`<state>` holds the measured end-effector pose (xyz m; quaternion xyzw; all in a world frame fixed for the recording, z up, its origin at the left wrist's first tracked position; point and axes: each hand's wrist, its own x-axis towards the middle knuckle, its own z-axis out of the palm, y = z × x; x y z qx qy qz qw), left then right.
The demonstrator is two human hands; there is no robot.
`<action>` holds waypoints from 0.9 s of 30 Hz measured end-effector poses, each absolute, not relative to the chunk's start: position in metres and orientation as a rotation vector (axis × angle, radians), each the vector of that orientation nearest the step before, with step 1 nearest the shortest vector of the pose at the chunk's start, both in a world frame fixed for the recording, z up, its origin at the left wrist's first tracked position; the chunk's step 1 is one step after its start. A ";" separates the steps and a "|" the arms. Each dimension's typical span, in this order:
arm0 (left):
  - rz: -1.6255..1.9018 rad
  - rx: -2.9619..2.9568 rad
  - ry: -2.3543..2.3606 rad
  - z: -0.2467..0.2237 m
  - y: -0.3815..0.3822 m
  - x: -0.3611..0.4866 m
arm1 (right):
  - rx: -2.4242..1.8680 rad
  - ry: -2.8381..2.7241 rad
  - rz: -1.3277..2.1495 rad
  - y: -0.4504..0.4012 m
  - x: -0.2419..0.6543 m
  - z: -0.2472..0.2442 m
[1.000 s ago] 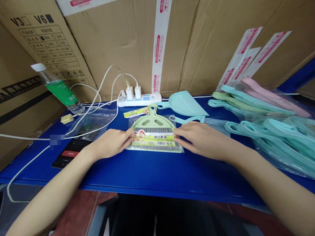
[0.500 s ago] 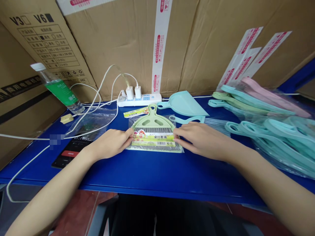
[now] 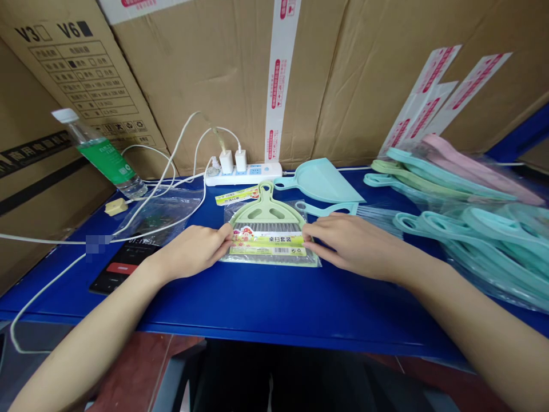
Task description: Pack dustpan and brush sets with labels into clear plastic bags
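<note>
A green dustpan and brush set [image 3: 266,214] lies flat on the blue table in a clear bag, handle pointing away, with a printed label [image 3: 270,240] across the bristles. My left hand [image 3: 195,249] pinches the left edge of the bag and label between thumb and fingers. At the right edge, my right hand [image 3: 343,243] grips the same package, its fingers closed on it. Behind the right hand are a loose light blue dustpan [image 3: 323,182] and a light blue brush [image 3: 328,209].
Bagged light blue sets [image 3: 493,240] and a pink one [image 3: 467,163] are piled on the right. A power strip [image 3: 257,171] with white cables, a bottle [image 3: 105,157], a phone [image 3: 115,269], a loose label [image 3: 235,196] and cardboard boxes [image 3: 364,74] are also there.
</note>
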<state>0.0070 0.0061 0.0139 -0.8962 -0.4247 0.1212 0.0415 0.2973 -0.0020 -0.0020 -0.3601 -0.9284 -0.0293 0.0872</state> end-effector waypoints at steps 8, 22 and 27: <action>0.412 -2.726 -1.309 0.016 0.006 0.009 | -1.089 -2.773 -0.103 -0.003 0.297 -0.002; 0.458 -2.720 -1.337 0.017 0.005 0.010 | -1.099 -2.784 -0.069 -0.003 0.296 -0.001; 0.461 -2.710 -1.320 0.015 0.006 0.009 | -1.106 -2.790 -0.065 -0.002 0.297 -0.002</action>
